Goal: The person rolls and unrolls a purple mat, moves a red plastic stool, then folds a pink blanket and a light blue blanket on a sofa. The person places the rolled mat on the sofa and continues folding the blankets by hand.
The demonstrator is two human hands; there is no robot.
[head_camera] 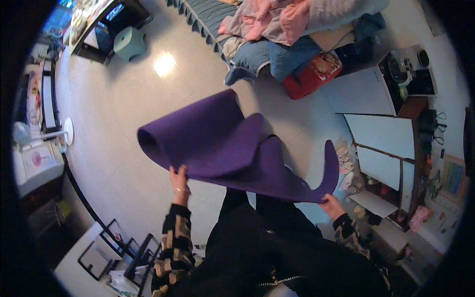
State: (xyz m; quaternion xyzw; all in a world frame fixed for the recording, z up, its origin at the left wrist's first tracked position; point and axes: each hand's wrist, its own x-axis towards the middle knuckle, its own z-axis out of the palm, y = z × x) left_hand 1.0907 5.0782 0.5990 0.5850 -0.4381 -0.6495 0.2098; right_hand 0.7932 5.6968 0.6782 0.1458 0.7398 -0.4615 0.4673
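A purple exercise mat hangs partly unrolled across the front of my legs, above the pale tiled floor. Its left part is still curled into a loose tube, and the right end bends upward in a narrow curl. My left hand grips the mat's near edge just below the tube's opening. Farther right, my right hand pinches the same edge close to the curled end. Folds of the mat cover part of its middle. Both arms wear patterned sleeves.
A bed with a blue quilted cover and pink bedding stands ahead, a red bag beside it. White cabinets line the right. A green stool sits by a desk at upper left; a white lamp stands left.
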